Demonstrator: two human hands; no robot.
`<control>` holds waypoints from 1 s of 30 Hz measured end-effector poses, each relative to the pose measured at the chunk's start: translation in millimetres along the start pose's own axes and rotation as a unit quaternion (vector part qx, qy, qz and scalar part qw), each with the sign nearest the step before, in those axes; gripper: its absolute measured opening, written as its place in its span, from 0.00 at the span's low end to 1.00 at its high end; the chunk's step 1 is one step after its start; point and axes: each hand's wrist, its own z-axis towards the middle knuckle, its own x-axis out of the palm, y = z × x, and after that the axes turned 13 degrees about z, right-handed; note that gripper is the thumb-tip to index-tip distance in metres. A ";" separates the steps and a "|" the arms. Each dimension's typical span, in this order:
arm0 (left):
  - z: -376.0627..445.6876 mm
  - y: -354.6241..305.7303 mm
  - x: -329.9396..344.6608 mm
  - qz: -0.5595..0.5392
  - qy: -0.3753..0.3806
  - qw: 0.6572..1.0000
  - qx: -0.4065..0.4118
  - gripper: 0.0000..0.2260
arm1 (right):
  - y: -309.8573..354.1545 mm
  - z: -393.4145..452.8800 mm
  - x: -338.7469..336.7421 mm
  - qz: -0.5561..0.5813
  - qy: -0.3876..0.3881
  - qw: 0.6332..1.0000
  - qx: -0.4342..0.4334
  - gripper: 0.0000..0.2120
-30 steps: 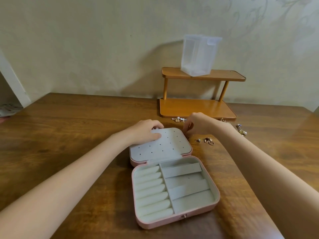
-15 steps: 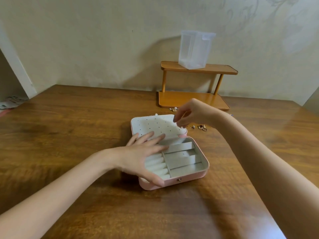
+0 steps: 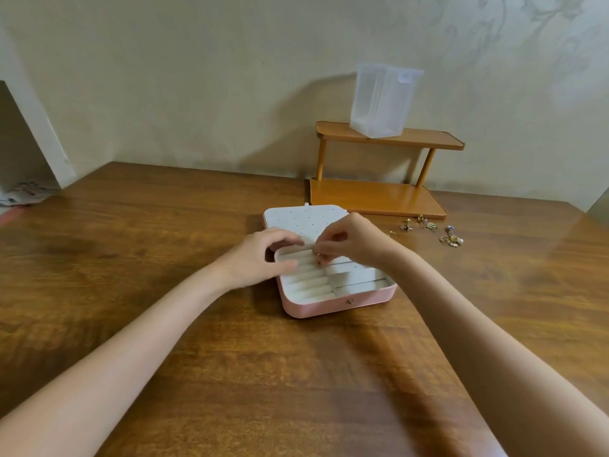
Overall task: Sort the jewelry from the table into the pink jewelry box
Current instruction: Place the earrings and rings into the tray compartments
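Most of the jewelry (image 3: 431,229) still lies on the table (image 3: 164,258) beside the open pink jewelry box (image 3: 336,301), while the right hand (image 3: 349,240) pinches one small ring (image 3: 318,255) over its ring rolls, the left hand (image 3: 263,258) curled at the box's edge.

1. We see a big brown wooden table (image 3: 164,291).
2. A pale wall (image 3: 164,77) with faint swirls stands behind it.
3. A small orange-brown shelf (image 3: 379,196) sits by the wall, with a see-through box (image 3: 382,100) on top.
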 end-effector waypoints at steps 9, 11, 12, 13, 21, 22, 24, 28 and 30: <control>13.1 -7.3 9.0 0.101 -0.054 0.993 0.016 0.07 | -1.8 -6.9 -9.9 0.005 -0.003 1.000 -0.023 0.04; 14.5 -7.8 8.1 0.129 -0.032 0.991 0.020 0.07 | 1.9 -8.5 -6.3 -0.068 0.025 0.996 -0.046 0.05; 15.2 -8.5 7.6 0.144 -0.027 0.989 0.025 0.07 | 4.6 -8.0 -3.2 -0.095 0.038 0.993 -0.052 0.05; 16.2 -9.0 7.3 0.166 -0.027 0.985 0.033 0.07 | 7.0 -6.6 0.1 -0.124 0.049 0.990 -0.055 0.05; 11.2 -9.7 21.5 0.183 -0.145 0.969 0.084 0.08 | 10.5 -0.1 1.3 -0.149 0.040 0.988 -0.030 0.05; 10.7 -11.3 20.4 0.146 -0.160 0.974 0.064 0.08 | 10.8 -1.0 -0.7 -0.120 0.029 0.992 -0.033 0.03; 9.5 -14.2 13.2 0.043 -0.149 0.988 0.015 0.07 | 13.5 -2.6 -4.0 -0.057 0.018 0.998 -0.034 0.02; -1.8 -11.2 -7.1 -0.144 -0.100 0.983 -0.049 0.07 | 22.2 -3.3 -5.9 0.061 0.047 0.997 0.019 0.04; -5.3 -3.1 -12.8 -0.159 -0.113 0.978 -0.075 0.08 | 25.5 -1.7 -5.2 0.085 0.077 0.991 0.064 0.04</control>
